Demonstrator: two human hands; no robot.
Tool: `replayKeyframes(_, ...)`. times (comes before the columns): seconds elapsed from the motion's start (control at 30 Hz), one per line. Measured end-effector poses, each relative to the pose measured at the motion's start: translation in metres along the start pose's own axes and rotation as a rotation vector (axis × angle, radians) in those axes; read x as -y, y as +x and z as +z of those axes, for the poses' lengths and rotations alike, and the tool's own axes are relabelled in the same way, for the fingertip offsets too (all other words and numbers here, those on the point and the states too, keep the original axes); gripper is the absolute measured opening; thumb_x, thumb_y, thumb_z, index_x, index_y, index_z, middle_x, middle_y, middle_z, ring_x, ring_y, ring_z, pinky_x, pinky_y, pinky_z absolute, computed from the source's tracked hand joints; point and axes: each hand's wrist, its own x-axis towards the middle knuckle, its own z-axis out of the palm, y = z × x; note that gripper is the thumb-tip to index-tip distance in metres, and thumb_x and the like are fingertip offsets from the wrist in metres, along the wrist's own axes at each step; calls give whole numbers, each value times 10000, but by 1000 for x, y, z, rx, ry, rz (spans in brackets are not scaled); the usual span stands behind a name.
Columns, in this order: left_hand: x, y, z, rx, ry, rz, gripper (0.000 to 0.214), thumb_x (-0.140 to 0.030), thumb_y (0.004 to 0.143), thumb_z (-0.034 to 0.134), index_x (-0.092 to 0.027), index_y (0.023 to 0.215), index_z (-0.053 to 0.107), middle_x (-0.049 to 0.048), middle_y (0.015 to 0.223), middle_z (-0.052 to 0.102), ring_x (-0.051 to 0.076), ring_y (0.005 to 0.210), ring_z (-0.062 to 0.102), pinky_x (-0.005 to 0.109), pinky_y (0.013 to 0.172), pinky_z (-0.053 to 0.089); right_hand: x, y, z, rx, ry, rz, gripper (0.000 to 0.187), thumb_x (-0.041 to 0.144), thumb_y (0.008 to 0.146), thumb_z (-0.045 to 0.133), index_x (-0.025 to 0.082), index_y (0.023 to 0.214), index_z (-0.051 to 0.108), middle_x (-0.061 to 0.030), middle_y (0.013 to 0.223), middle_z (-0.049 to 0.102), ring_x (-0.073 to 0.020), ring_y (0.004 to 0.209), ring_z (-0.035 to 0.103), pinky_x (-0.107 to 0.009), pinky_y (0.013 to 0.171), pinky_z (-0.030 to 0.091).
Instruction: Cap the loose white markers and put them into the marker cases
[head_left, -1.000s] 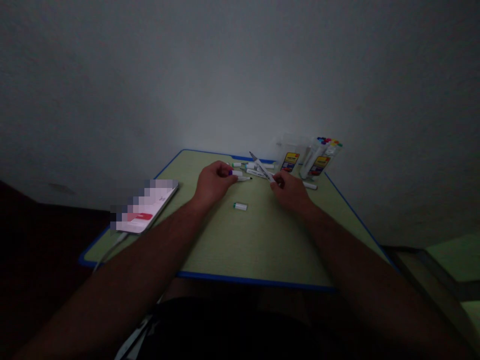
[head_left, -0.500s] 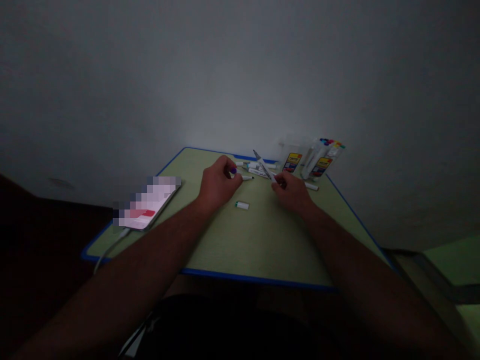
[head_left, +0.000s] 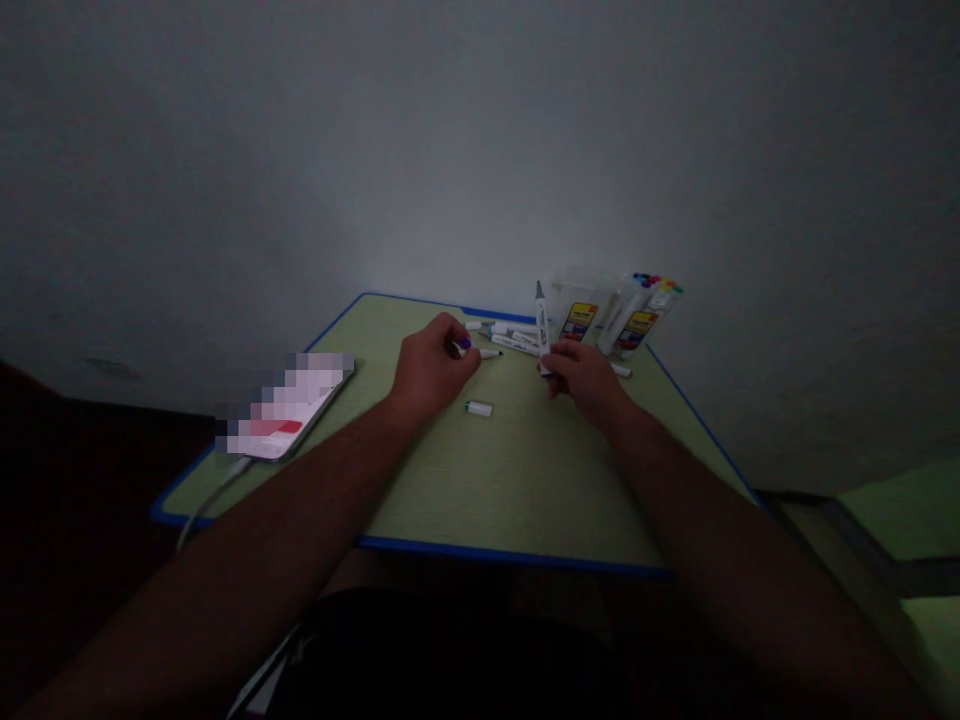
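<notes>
My left hand (head_left: 435,365) is closed, pinching what looks like a purple-ended marker cap (head_left: 465,343). A white marker with a bare dark tip (head_left: 491,353) pokes out just beyond those fingers; whether they touch it I cannot tell. My right hand (head_left: 585,375) grips an uncapped white marker (head_left: 542,320) near its lower end. That marker stands nearly upright, its grey tip at the top. Between the hands, nearer to me, lies a loose white cap with a green end (head_left: 478,409). Several white markers (head_left: 514,342) lie in a cluster behind the hands.
Toward the back right stand a clear plastic case (head_left: 577,300) and a second case with colourful marker ends (head_left: 645,310). Another marker end (head_left: 621,370) shows beside my right hand. A phone (head_left: 292,410) with a white cable (head_left: 214,495) lies at the left of the blue-edged table (head_left: 487,490).
My right hand has turned its marker from a leftward slant to nearly upright. My left hand keeps its pinch on the purple-ended cap. The whole view has shifted slightly.
</notes>
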Motion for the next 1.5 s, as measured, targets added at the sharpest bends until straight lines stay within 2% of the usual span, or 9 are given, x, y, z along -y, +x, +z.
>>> replayKeyframes(0.13, 2, 1, 1, -3, 7, 8, 123, -241, 724, 676, -213, 783, 571, -24, 660, 590, 129, 602, 508, 287, 630, 404, 4, -1, -3, 48, 282, 88, 157, 208, 741, 689, 173, 854, 585, 7, 683, 630, -69, 446, 480, -210, 404, 458)
replayKeyframes(0.27, 4, 1, 2, 0, 14, 24, 125, -253, 730, 678, -211, 788, 576, -24, 668, 591, 127, 596, 500, 293, 638, 405, 7, -2, -5, 51, 356, 134, 177, 155, 765, 648, 143, 935, 600, -8, 677, 645, -80, 436, 502, -215, 384, 471)
replayKeyframes(1.3, 5, 0, 3, 9, 5, -1, 137, -269, 732, 701, -219, 766, 578, -18, 667, 596, 134, 604, 493, 297, 639, 400, 8, -5, -3, 90, 297, 147, 199, 160, 777, 663, 163, 972, 625, -24, 719, 670, -97, 469, 526, -252, 433, 518)
replayKeyframes(1.5, 5, 2, 3, -4, -31, -32, 128, -265, 726, 703, -210, 777, 599, -13, 691, 617, 135, 627, 519, 295, 659, 423, 6, -5, -2, 95, 248, 102, 233, 179, 746, 699, 167, 975, 658, -11, 723, 669, -79, 461, 510, -239, 439, 503)
